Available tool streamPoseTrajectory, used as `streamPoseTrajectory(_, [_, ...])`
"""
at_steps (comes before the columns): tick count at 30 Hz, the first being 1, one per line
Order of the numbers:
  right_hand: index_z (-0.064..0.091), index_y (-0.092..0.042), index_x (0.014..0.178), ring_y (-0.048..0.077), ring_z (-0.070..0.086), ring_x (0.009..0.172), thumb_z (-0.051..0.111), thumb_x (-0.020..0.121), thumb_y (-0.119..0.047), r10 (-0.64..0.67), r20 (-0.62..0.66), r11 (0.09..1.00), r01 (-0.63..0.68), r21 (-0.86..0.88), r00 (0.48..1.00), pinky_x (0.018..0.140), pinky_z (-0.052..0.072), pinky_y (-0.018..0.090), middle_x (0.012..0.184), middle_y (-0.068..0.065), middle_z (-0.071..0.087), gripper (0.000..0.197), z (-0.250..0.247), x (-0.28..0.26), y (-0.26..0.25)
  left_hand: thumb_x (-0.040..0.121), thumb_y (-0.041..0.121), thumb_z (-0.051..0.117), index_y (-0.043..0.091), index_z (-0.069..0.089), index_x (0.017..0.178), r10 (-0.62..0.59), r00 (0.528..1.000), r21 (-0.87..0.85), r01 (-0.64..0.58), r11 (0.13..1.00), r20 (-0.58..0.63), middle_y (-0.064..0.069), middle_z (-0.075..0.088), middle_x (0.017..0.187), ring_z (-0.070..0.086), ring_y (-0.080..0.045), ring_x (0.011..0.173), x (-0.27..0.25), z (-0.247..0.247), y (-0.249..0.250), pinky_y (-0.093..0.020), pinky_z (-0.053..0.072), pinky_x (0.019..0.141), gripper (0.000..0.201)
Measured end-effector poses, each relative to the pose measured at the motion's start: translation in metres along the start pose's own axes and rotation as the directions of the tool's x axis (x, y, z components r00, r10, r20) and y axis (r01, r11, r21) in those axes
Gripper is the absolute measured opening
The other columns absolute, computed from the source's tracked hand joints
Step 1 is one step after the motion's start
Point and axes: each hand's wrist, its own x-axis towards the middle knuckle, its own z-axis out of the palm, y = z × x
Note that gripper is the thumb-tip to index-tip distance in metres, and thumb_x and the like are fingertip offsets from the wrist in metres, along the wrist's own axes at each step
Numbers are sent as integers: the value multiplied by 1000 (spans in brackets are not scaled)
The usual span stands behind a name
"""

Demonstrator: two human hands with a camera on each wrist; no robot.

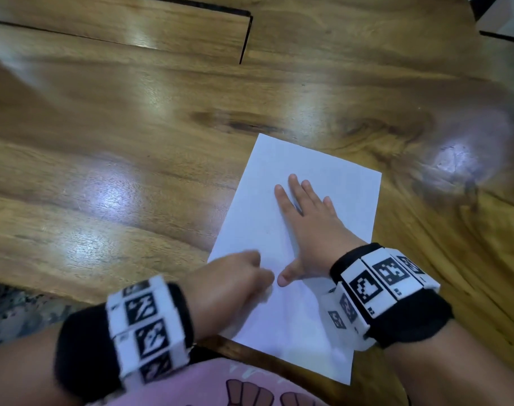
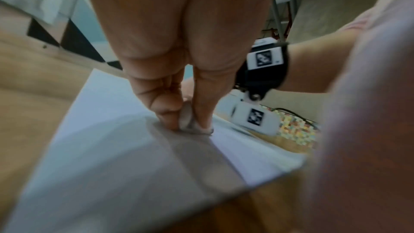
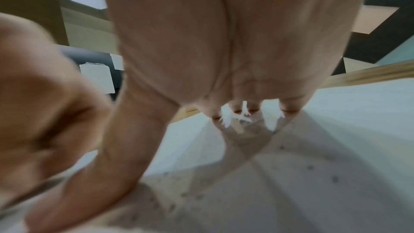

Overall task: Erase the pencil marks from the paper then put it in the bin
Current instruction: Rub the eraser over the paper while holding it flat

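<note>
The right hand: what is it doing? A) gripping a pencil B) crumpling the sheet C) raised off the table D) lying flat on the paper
D: the right hand lies with fingers straight and spread on the paper, pressing it to the table.

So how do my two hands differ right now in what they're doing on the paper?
The right hand lies flat with fingers spread, pressing the paper down; the left hand is curled, pinching a small pale eraser against the sheet. The right hand sits near the paper's middle; the left works at its near left edge. The left looks motion-blurred, the right sharp. Both touch the same paper and wear tagged wristbands.
</note>
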Motion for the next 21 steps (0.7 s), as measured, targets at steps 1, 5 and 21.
streamPoseTrajectory(1, [-33, -20, 143, 21, -36, 138, 81, 61, -57, 1, 1, 1000, -1, -2, 1000, 116, -13, 44, 145, 3, -46, 145, 0, 0, 0, 78, 31, 44, 19, 50, 69, 42, 999, 3, -42, 999, 29, 2, 45, 75, 51, -23, 74, -7, 5, -3, -37, 45, 70, 17])
streamPoseTrajectory(5, [-32, -19, 144, 21, -36, 138, 81, 60, -56, 3, 5, 1000, -3, -4, 1000, 116, -12, 45, 146, 4, -45, 145, -1, 0, 0, 82, 21, 59, 14, 62, 76, -50, 996, -38, 47, 998, -80, 3, 45, 78, 52, -19, 72, 17, -17, -8, -29, 41, 65, 9])
streamPoseTrajectory(21, [-33, -20, 143, 21, -36, 138, 82, 60, -55, 9, 15, 1000, -9, 2, 1000, 116, -12, 46, 145, 4, -46, 146, -1, 1, -1, 80, 20, 51, 14, 57, 76, 13, 986, 32, -7, 999, -167, -1, 46, 79, 54, -27, 72, 31, -29, -22, -33, 45, 65, 9])
